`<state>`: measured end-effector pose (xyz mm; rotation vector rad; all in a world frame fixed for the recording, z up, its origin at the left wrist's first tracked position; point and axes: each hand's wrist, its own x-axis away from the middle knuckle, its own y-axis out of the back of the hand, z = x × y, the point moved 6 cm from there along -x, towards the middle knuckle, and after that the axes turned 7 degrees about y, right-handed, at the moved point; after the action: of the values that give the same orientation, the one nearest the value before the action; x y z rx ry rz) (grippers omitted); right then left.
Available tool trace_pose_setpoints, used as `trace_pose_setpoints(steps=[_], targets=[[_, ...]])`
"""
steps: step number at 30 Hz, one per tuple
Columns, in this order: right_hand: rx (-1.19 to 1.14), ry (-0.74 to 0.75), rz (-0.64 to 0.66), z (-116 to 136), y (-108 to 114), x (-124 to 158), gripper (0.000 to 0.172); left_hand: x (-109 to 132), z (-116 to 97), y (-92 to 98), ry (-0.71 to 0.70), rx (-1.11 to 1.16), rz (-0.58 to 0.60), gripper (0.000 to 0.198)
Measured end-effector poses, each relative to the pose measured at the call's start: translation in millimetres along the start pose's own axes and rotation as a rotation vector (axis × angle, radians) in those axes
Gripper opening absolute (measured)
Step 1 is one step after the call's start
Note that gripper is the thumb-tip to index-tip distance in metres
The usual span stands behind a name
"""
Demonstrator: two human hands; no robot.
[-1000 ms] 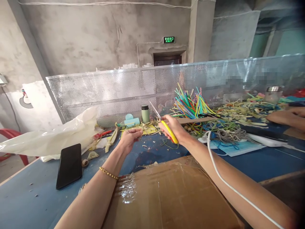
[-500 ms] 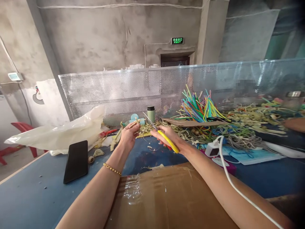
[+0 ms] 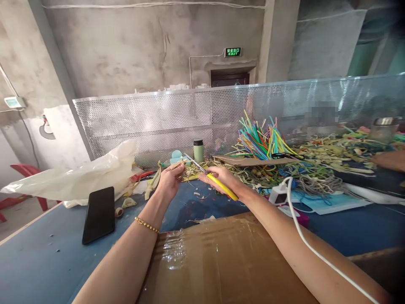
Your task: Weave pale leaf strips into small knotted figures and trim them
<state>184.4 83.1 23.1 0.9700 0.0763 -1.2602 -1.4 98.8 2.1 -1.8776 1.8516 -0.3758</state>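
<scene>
My left hand [image 3: 171, 179] is closed, pinching a small pale strip [image 3: 182, 162] that looks like dried husk; its lower part is hidden by the fingers. In my right hand [image 3: 221, 177] is a pair of scissors [image 3: 218, 183] with yellow handles, the metal blades pointing up and left toward the strip. The blade tips come near the left fingertips, apart from them as far as I can see. Beneath my forearms lies a brown cardboard sheet or box [image 3: 221, 261] with clear tape on it. Pale scraps [image 3: 198, 194] are scattered on the blue table below the hands.
A black phone [image 3: 99, 215] and a pale plastic bag [image 3: 76, 173] lie at left. Behind the hands stand a green bottle [image 3: 198, 150] and colourful stems [image 3: 265, 137] among dried strips. A white charger [image 3: 279, 195] with cable is at right. A perforated metal screen [image 3: 152, 122] runs along the back.
The whole view has shifted slightly, with things sitting a little further left. My hands keep nearly the same pose, and the scissor blades now look more closed.
</scene>
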Motion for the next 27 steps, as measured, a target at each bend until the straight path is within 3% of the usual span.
trace_pose_setpoints(steps=[9,15,20,27], targets=[[0.013,-0.031,-0.001,1.6,-2.6,3.2,0.043,-2.9,-2.0,3.8,-0.006,0.018,-0.022,0.030],[0.046,-0.021,-0.187,2.2,14.1,2.1,0.044,-1.8,-2.7,2.3,0.001,-0.010,0.004,0.029],[0.128,0.043,-0.273,-1.6,24.0,-1.0,0.040,-0.5,0.4,-2.5,-0.030,-0.130,0.085,0.027],[0.149,0.136,-0.202,11.7,23.8,1.6,0.040,4.3,-2.6,-6.6,-0.127,-0.505,0.033,0.015]])
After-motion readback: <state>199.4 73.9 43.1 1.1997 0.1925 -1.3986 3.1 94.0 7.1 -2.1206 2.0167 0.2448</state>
